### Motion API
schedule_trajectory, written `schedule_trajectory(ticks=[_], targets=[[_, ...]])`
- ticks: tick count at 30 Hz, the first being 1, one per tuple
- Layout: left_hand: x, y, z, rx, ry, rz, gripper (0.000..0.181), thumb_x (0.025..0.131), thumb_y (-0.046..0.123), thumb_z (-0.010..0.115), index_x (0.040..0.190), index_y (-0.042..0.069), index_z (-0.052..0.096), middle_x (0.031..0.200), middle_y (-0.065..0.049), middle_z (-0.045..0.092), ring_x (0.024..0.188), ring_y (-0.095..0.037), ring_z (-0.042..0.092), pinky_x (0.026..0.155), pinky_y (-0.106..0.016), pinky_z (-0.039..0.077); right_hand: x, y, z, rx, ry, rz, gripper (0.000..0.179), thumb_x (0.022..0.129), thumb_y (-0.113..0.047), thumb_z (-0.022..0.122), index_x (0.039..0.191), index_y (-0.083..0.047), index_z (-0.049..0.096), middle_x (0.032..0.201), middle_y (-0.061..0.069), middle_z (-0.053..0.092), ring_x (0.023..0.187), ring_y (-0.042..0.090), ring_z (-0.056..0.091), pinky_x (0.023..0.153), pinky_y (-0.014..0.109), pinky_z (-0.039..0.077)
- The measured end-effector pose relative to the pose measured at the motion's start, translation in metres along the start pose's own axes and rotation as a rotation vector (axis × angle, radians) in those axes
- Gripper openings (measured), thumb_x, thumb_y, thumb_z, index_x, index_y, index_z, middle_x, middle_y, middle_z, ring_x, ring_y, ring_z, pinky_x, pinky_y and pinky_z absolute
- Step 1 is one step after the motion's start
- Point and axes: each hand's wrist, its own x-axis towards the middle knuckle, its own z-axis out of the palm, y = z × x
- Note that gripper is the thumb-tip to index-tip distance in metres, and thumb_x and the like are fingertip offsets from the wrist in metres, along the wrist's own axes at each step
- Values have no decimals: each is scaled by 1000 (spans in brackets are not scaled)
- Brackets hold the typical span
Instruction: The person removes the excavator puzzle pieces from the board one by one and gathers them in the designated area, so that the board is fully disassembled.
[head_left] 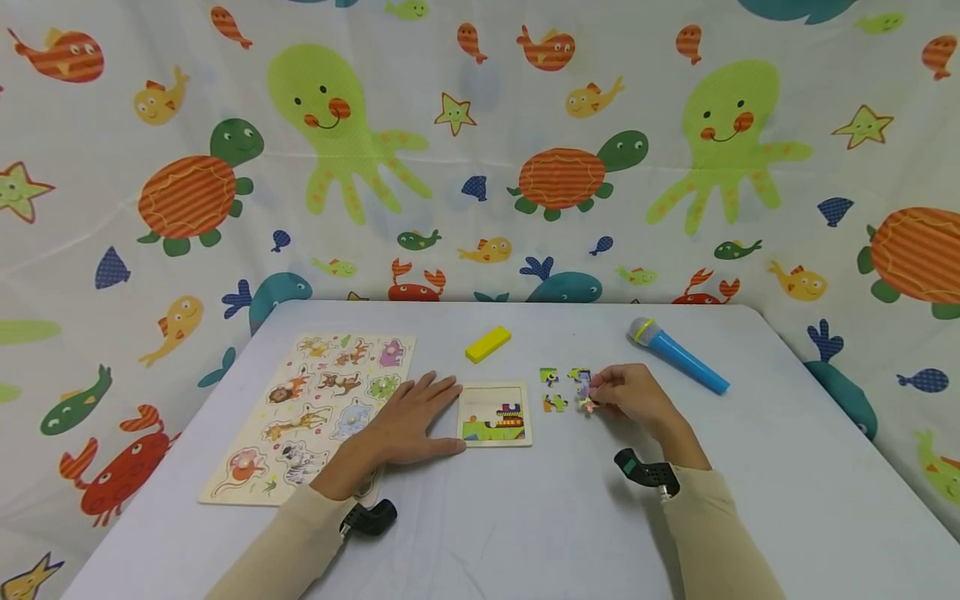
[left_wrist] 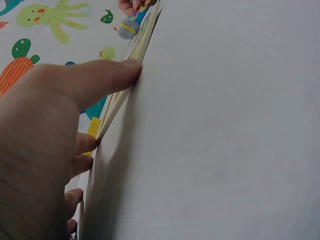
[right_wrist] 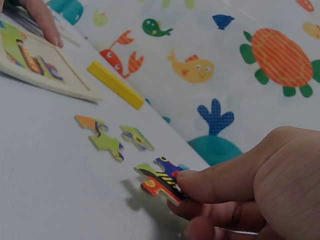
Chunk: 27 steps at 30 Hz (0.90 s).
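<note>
Steadying, apparently, a square pale-wood tray (head_left: pixel 528 417), the left hand (head_left: pixel 409 427) spreads straight fingers; the right hand (head_left: pixel 637 400) pinches a multicoloured jigsaw piece (right_wrist: pixel 159 182) by one side above the white surface (head_left: pixel 525 517), likely keeping its picture visible.

No legible txt (nor nos.) anywhere

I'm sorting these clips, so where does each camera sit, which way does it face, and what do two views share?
Head: worn on the head, facing forward and down at the table; left hand, right hand and both sleeves show.
Left wrist: worn there, looking past the left hand along the puzzle frame; the right hand shows partly.
Right wrist: worn there, looking at the right hand pinching a puzzle piece; left fingers show top left.
Shared: both wrist views show the yellow block.
</note>
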Motion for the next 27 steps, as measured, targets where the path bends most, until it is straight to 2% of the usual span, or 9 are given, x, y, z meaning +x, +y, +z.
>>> schedule_trajectory(ticks=[11,17,27], targets=[[0,-1,0,3,0,1,93,87,72,58,161,22,33,167,1,28,156,-30,16,124,-55,15,3,5,3,-97,54,-4,14,93,-11,72,102,-1,70,78,4,61,62,16,53,57,27,46],[0,0,-1,-2,-5,3,93,87,72,58,161,22,33,167,1,27,156,-30,16,124,-55,15,4,4,5,-154,79,8,12,93,-12,72,101,-2,71,80,5,63,61,16,53,58,27,46],[-1,1,-2,-5,-6,4,93,87,72,58,161,22,33,167,1,27,156,-30,15,124,-55,15,3,2,7,-183,106,12,11,92,-12,74,99,-4,72,80,5,64,60,16,54,57,28,46]])
